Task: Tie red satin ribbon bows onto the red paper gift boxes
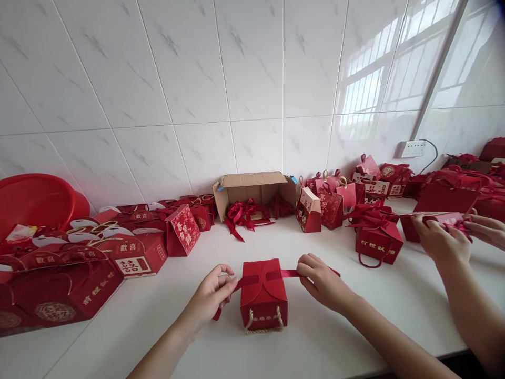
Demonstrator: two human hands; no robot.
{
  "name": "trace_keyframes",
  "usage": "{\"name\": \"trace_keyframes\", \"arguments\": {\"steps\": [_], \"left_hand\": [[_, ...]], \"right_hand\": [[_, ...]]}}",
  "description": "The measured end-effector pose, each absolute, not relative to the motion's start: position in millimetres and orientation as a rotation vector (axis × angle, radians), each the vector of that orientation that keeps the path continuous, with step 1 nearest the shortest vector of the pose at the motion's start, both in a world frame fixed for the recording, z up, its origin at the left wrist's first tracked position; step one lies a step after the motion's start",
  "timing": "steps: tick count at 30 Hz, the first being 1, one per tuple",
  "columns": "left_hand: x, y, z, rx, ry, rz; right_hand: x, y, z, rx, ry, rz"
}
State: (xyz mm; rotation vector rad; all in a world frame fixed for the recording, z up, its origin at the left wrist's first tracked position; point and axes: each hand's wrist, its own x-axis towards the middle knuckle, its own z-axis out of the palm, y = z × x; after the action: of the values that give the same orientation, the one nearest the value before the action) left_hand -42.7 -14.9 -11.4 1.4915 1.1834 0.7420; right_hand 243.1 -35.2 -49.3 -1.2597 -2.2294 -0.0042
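A red gift box (pixel 263 297) with overlapping rounded top flaps and a twisted cord handle hanging on its front stands upright before me. Dark red ribbon (pixel 290 273) runs through slots in its top and sticks out on both sides. To the left of the box, my left hand (pixel 216 291) pinches one ribbon end, whose tail hangs below the fingers. On the other side my right hand (pixel 317 276) is closed on the opposite end, with a short tail showing beyond the knuckles. Both hands are apart from the box walls.
An open cardboard carton (pixel 252 181) with loose red ribbons stands by the wall. Several red gift boxes (pixel 138 255) crowd the left, near a red basin (pixel 74 197). A bow-topped box (pixel 379 242) stands to the right, beside a co-worker's hands (pixel 450 239) handling another box.
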Motion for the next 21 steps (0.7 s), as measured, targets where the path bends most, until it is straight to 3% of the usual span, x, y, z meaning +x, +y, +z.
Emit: {"name": "trace_keyframes", "arguments": {"steps": [8, 15, 21], "left_hand": [[-54, -55, -9, 1.87, 1.594, 0.994], [-47, -79, -20, 1.958, 1.461, 0.5], [-49, -64, -31, 1.821, 1.535, 0.499]], "right_hand": [[242, -48, -59, -1.485, -1.867, -0.16], [214, -79, -44, -1.409, -1.951, 0.633], [202, -80, -49, -1.347, -1.621, 1.203]]}}
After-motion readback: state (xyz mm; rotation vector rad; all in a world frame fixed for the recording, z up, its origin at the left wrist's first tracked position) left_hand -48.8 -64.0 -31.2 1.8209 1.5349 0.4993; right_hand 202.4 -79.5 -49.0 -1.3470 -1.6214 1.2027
